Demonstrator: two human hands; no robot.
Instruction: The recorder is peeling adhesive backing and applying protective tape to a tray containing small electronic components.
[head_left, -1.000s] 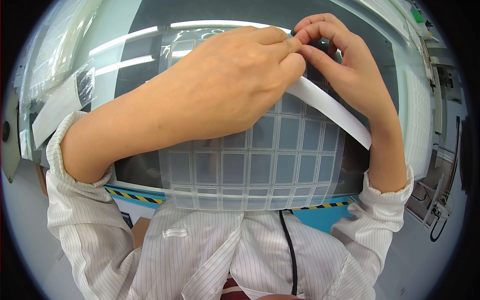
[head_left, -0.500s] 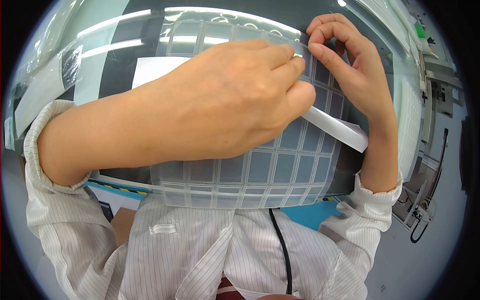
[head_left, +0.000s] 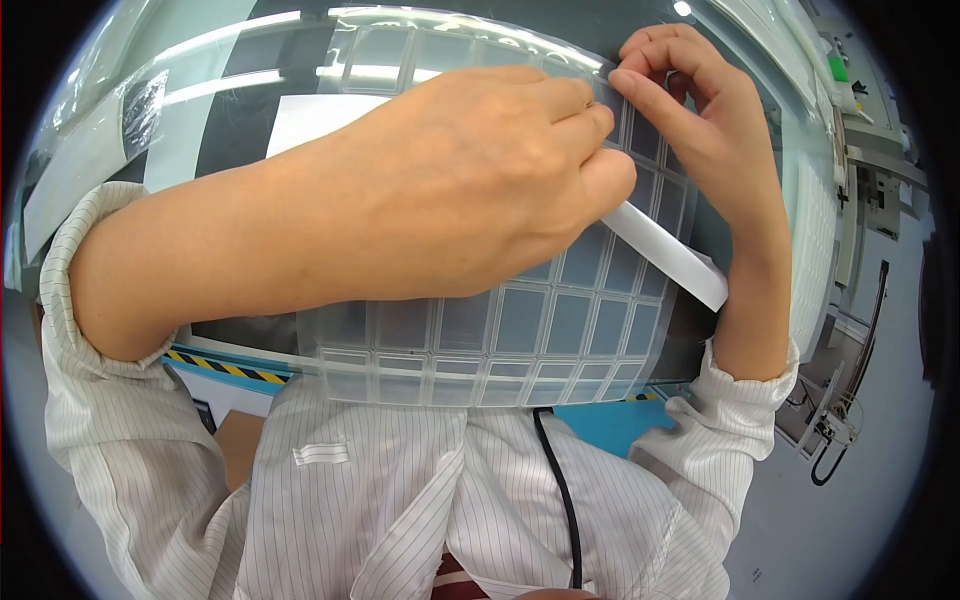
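My left hand (head_left: 500, 170) reaches across from the left above a clear plastic tray (head_left: 520, 322) with rows of rectangular pockets. Its fingers are curled under, and what they hold is hidden. From beneath that hand a white paper strip (head_left: 672, 252) slants down to the right, toward my right wrist. A white sheet (head_left: 318, 122) shows on the other side of the hand; whether it joins the strip cannot be seen. By the tray's far right corner my right hand (head_left: 695, 120) is closed, thumb and forefinger tips pinched together. Anything between them is too small to name.
The tray lies on a dark, glossy surface (head_left: 255, 110) and overhangs its near edge, close to my body. A clear plastic bag with a white panel (head_left: 85, 170) lies far left. Yellow-black striped tape (head_left: 228, 368) runs along the near edge. Metal equipment (head_left: 835, 415) stands at the right.
The view has shifted slightly, so tray and strip sit a little higher. My right thumb and forefinger have come closer together. The left hand stays curled over the tray.
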